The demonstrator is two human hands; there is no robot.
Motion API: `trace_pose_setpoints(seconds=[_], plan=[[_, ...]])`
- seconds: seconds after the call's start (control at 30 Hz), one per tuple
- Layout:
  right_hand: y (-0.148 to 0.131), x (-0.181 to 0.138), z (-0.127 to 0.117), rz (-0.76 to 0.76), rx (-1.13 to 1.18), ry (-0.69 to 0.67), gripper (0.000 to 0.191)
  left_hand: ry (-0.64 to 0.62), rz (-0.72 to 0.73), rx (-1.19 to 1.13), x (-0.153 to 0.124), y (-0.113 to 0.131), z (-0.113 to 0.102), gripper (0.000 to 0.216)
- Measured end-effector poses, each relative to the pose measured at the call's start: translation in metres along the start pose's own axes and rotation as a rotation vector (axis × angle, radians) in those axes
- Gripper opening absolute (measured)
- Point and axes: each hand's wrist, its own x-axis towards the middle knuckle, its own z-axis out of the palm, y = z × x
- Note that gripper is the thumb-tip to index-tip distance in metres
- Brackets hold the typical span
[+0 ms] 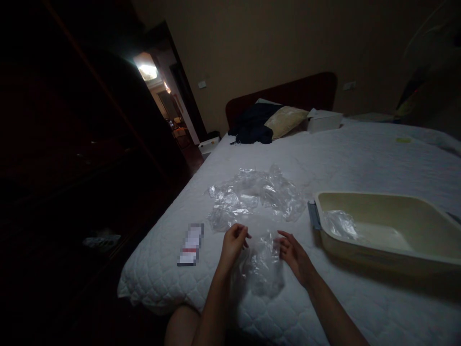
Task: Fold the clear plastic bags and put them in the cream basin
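Note:
A clear, crinkled plastic bag lies on the bed near its front edge, between my two hands. My left hand is at the upper left of this bag, its fingers curled in a pinch at the thin plastic. At the bag's right side is my right hand, with the index finger stretched out and the fingers a little apart. Whether its fingertips touch the plastic is hard to make out. Just beyond both hands spreads a loose heap of more clear plastic bags.
A cream plastic bin with a grey side latch stands at right, a clear bag inside. Left on the quilted bed cover is a phone. Dark cloth, a beige pillow and a white box are by the headboard.

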Motion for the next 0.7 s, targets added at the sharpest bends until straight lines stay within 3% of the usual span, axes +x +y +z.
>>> trace_pose_setpoints(seconds=[0.23,0.43,0.53,0.7], plan=[[0.001,-0.001,0.0,0.041,-0.075,-0.075,0.038,0.017,-0.003,-0.069,-0.006,0.002,0.0,0.036],[-0.005,-0.007,0.0,0.055,-0.137,-0.01,0.036,0.018,-0.123,-0.137,-0.006,-0.009,-0.002,0.037],[-0.004,-0.007,0.0,0.082,-0.161,-0.009,0.027,0.024,-0.139,-0.095,-0.006,-0.013,-0.004,0.038],[0.001,-0.003,-0.003,-0.006,-0.074,0.018,0.023,0.068,-0.09,0.057,-0.006,-0.018,-0.008,0.035]])
